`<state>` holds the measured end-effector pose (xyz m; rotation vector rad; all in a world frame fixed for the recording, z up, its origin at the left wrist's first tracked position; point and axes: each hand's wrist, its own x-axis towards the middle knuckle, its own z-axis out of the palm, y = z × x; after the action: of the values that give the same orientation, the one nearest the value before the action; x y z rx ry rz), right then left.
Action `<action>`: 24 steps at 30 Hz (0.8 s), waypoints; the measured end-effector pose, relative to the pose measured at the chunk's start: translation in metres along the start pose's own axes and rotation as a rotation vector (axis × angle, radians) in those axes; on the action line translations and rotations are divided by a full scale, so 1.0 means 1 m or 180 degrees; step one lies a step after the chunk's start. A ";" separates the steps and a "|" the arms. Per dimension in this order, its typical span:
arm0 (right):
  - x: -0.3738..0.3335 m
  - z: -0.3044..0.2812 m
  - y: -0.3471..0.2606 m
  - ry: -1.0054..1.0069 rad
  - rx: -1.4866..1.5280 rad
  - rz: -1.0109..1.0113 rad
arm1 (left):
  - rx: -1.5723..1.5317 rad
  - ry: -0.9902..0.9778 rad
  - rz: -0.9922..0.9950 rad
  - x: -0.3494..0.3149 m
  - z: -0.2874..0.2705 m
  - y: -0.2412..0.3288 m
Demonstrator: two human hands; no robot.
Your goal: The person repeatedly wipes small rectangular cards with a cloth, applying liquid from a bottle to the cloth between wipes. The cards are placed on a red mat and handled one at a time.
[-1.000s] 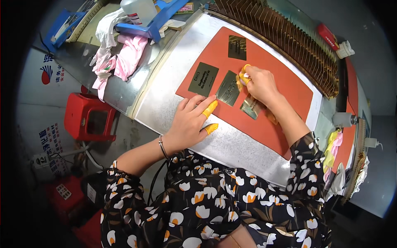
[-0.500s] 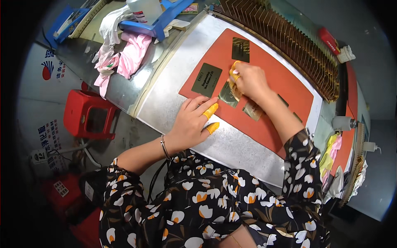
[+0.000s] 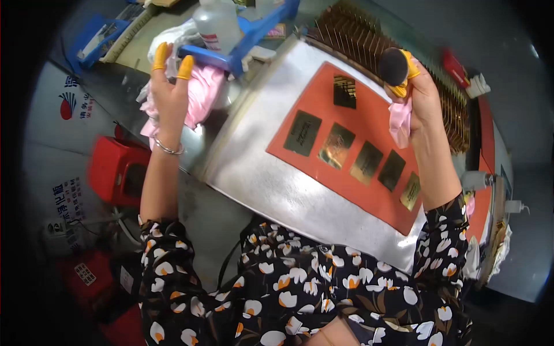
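My right hand (image 3: 427, 95), yellow cots on its fingers, is raised over the far right of the work surface. It grips a round pad with a dark face (image 3: 393, 66), and a pink cloth (image 3: 400, 121) hangs below the fingers. To the left, my left hand (image 3: 169, 98) is at a heap of pink and white cloths (image 3: 205, 95), its yellow-cotted thumb and finger apart with nothing visible between them. On the orange-red mat (image 3: 323, 86) several small metal plates (image 3: 336, 145) lie in a slanting row, with one more plate (image 3: 345, 91) farther back.
A long rack of upright plates (image 3: 346, 34) stands behind the mat. A blue plastic frame (image 3: 248, 37) and a clear bottle (image 3: 216, 26) are beyond the cloths. A red stool (image 3: 118, 167) stands at lower left; a pump bottle (image 3: 479, 180) is at right.
My left hand has left the mat's edge for the cloth heap. My right hand has lifted from the plates to the upper right; the dark pad and pink cloth now show in it.
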<state>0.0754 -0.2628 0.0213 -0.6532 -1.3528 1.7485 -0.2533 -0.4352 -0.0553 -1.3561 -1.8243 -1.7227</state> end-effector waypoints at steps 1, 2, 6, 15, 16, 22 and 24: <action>0.015 0.021 -0.001 0.0054 0.0306 0.0020 | -0.0166 0.0080 -0.0109 0.010 0.012 -0.010; 0.029 0.034 0.003 -0.0130 0.0485 0.0046 | -0.0225 0.0099 -0.0165 0.018 0.027 -0.022; 0.091 0.098 0.034 -0.0411 0.1152 0.0358 | -0.0323 -0.0322 -0.0571 0.038 0.069 -0.043; 0.134 0.176 0.044 -0.0683 0.1548 0.0470 | 0.0048 -0.0377 -0.0838 0.053 0.073 -0.022; 0.132 0.177 0.046 -0.0935 0.1615 0.0394 | -0.0001 -0.0359 -0.0823 0.051 0.074 -0.024; 0.147 0.172 0.058 -0.1372 0.1759 0.0436 | -0.0056 -0.0377 -0.1015 0.052 0.078 -0.022; 0.143 0.175 0.057 -0.1291 0.1773 0.0472 | -0.0121 -0.0390 -0.1014 0.053 0.075 -0.021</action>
<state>-0.1569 -0.2411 0.0290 -0.0892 -1.0008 2.3357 -0.2682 -0.3429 -0.0471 -1.2642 -2.1857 -1.8697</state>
